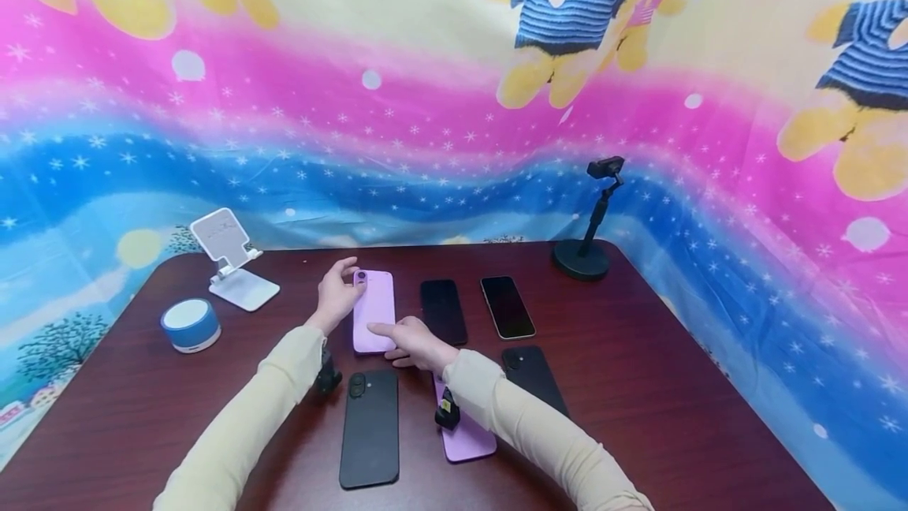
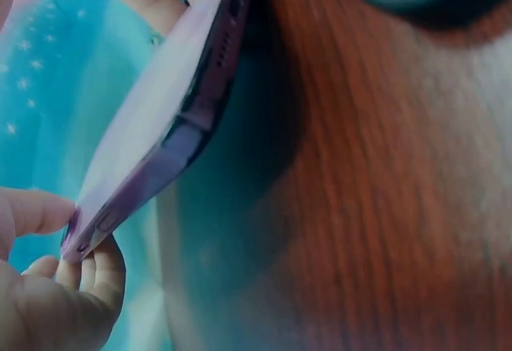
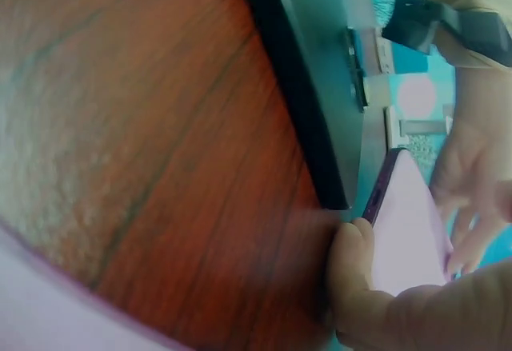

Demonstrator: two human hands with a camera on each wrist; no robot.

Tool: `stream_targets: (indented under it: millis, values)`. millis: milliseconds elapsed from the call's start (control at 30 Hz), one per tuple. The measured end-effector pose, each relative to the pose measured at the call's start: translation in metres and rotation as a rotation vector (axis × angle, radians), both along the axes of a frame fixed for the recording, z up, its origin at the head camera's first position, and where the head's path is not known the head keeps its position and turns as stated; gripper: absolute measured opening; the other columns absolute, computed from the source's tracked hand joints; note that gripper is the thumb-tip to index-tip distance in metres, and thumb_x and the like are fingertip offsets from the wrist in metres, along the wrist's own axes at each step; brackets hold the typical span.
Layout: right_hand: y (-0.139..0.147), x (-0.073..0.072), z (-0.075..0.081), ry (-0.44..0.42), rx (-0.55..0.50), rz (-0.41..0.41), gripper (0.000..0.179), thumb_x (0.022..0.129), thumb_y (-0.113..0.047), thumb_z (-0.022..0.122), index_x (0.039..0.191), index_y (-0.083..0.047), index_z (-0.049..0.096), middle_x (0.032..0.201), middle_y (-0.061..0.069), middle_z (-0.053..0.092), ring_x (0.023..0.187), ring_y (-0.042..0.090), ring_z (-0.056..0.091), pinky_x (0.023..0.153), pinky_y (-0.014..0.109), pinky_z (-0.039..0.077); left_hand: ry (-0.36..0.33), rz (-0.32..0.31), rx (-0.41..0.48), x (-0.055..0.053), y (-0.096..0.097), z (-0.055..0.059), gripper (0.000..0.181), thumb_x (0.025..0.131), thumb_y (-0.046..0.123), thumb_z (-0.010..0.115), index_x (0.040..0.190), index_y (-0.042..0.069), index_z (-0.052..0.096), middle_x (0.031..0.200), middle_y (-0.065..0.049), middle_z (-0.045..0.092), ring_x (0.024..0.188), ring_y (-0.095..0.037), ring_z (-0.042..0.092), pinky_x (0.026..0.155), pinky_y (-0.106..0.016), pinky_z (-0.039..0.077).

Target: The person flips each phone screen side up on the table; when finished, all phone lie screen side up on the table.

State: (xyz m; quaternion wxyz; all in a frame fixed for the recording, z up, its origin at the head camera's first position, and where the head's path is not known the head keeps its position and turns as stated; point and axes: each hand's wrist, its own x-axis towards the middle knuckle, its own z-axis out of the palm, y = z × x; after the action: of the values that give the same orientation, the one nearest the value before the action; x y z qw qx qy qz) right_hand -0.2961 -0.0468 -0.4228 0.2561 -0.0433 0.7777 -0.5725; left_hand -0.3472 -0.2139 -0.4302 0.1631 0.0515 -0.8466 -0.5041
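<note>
The reddish-brown table (image 1: pixel 638 385) carries five phones (image 1: pixel 370 436), a white stand (image 1: pixel 244 289), a blue-and-white cylinder (image 1: pixel 191 330) and a black stand (image 1: pixel 590 235).

Both arms cream-sleeved, stretched forward. My left arm (image 1: pixel 244 412) slants from bottom left of the head view up toward centre; my right arm (image 1: pixel 553 436) slants from bottom right up toward centre. Wrists bare, lightly bent. Left hand (image 1: pixel 335 294) just left of centre, the higher of the two; right hand (image 1: pixel 418 344) lower, near centre, its thumb pointing left. Both pinching, set apart from each other. Left wrist view: left thumb (image 2: pixel 40 211) at lower left, fingers (image 2: pixel 108 275) bent up opposite. Right wrist view: right fingers (image 3: pixel 350 267) bent at lower centre-right; left hand at right edge.
</note>
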Motion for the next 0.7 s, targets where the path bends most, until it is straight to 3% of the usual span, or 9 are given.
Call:
stream_targets:
  millis: [233,333,467,533,700]
  values:
    - [-0.006,0.007,0.004,0.146,0.16,0.014,0.082,0.079,-0.045,0.073,0.128,0.012,0.042,0.133,0.031,0.039,0.079,0.022,0.068,0.069,0.035,0.059,0.145,-0.019,-0.051,0.009,0.013,0.017,0.057,0.079,-0.006,0.063,0.134,-0.005,0.048,0.121,-0.027,0.058,0.094,-0.042,0.063,0.087,-0.048,0.052]
    - [-0.007,0.008,0.004,0.176,0.212,0.004,0.091,0.076,-0.052,0.074,0.131,0.011,0.037,0.126,0.028,0.043,0.07,0.019,0.066,0.062,0.031,0.058,0.187,-0.039,-0.074,0.013,0.019,0.023,0.059,0.078,-0.006,0.062,0.135,-0.003,0.048,0.119,-0.025,0.057,0.091,-0.04,0.063,0.083,-0.047,0.052]
    - [-0.009,0.007,0.002,0.222,0.261,0.002,0.094,0.072,-0.058,0.074,0.127,0.009,0.038,0.103,0.019,0.047,0.06,0.02,0.062,0.053,0.028,0.053,0.222,-0.054,-0.092,0.015,0.027,0.027,0.06,0.078,-0.006,0.062,0.136,-0.002,0.048,0.118,-0.024,0.056,0.091,-0.038,0.061,0.082,-0.044,0.051]
    - [-0.01,0.007,0.001,0.24,0.272,0.004,0.093,0.072,-0.058,0.075,0.125,0.009,0.038,0.102,0.018,0.046,0.058,0.02,0.061,0.052,0.027,0.052,0.237,-0.053,-0.101,0.016,0.03,0.028,0.061,0.077,-0.006,0.061,0.136,-0.002,0.048,0.118,-0.023,0.056,0.091,-0.037,0.061,0.082,-0.044,0.05]
    - [-0.011,0.006,0.0,0.235,0.264,0.01,0.093,0.075,-0.051,0.075,0.131,0.011,0.034,0.124,0.027,0.04,0.062,0.018,0.061,0.056,0.027,0.055,0.257,-0.061,-0.107,0.019,0.035,0.032,0.064,0.076,-0.007,0.063,0.138,0.0,0.047,0.116,-0.022,0.056,0.087,-0.035,0.06,0.078,-0.041,0.051]
